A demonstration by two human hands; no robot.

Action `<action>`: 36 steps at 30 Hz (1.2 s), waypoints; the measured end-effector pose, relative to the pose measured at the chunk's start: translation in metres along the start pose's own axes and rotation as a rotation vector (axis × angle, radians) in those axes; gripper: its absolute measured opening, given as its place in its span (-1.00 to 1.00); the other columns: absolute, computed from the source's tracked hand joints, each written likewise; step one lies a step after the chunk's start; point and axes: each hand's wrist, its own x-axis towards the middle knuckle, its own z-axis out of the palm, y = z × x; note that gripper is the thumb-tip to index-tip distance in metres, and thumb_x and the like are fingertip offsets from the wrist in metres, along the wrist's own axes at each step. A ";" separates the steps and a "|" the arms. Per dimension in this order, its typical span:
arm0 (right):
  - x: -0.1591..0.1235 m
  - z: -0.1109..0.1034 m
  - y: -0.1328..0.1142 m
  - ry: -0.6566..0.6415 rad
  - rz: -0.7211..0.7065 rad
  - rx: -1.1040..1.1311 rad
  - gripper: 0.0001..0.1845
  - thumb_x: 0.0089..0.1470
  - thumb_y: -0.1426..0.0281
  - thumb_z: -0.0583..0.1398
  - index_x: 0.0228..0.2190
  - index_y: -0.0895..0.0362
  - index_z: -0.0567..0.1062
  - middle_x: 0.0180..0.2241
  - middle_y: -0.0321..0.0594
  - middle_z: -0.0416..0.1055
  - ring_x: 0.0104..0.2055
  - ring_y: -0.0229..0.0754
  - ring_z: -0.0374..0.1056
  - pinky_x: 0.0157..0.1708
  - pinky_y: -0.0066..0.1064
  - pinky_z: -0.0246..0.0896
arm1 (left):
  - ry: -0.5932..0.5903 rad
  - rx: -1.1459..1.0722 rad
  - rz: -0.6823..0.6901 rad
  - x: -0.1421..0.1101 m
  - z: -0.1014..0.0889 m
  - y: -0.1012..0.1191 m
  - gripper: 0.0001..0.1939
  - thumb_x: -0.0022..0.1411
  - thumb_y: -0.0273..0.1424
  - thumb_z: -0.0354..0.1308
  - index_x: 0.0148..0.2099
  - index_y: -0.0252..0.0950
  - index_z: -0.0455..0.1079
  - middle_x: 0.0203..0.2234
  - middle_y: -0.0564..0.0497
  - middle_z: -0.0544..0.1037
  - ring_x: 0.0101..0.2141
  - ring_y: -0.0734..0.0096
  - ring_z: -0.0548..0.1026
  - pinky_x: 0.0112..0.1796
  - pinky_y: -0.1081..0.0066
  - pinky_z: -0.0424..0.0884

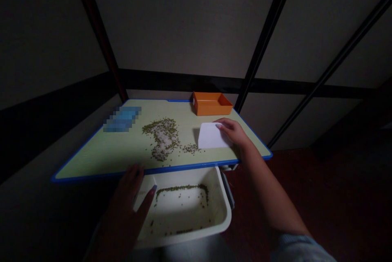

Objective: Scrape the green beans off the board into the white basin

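Observation:
My right hand [231, 131] grips a white flat scraper [211, 136], which stands tilted on the pale green tabletop [101, 153]. At its left edge lie a few scattered green grains [190, 148]. Farther left spreads a heap of green beans mixed with white grains [165, 137]. Below the table's front edge is a white plastic bin [226, 217], with green beans along the inner edges of its floor. My left hand [134, 192] is at the bin's left side, thumb and fingers apart, with nothing visible in it; part of it is in deep shadow.
An orange open box [212, 108] stands at the table's back right. A blurred blue item [122, 119] lies at the back left. Blue trim [183, 168] borders the table. Dark-framed wall panels [183, 29] rise behind it, and a reddish floor [306, 196] lies to the right.

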 end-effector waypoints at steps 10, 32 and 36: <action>0.003 0.000 0.009 0.083 0.010 0.052 -0.69 -0.09 0.12 0.32 -0.38 0.10 0.60 -0.31 -0.14 0.58 -0.23 -0.05 0.43 -0.17 -0.24 0.29 | 0.016 0.020 0.036 -0.001 0.004 -0.004 -0.22 0.24 0.11 -0.12 0.32 -0.27 0.20 0.39 -0.12 0.16 0.38 0.14 0.06 0.34 0.02 0.03; 0.000 -0.001 0.002 0.014 0.027 0.029 -0.71 -0.06 0.18 0.30 -0.34 0.12 0.60 -0.26 -0.12 0.59 -0.18 -0.04 0.44 -0.11 -0.22 0.29 | 0.040 -0.021 0.038 -0.001 0.001 -0.001 -0.22 0.20 0.12 -0.05 0.29 -0.27 0.26 0.36 -0.13 0.21 0.36 0.09 0.11 0.31 -0.01 0.06; -0.002 0.000 -0.002 -0.027 0.034 0.032 -0.72 -0.04 0.19 0.30 -0.33 0.11 0.61 -0.25 -0.13 0.59 -0.20 -0.07 0.43 -0.15 -0.25 0.29 | 0.051 -0.027 0.051 0.000 0.002 -0.004 -0.29 0.21 0.07 -0.02 0.29 -0.20 0.26 0.36 -0.08 0.22 0.36 0.08 0.11 0.31 -0.03 0.09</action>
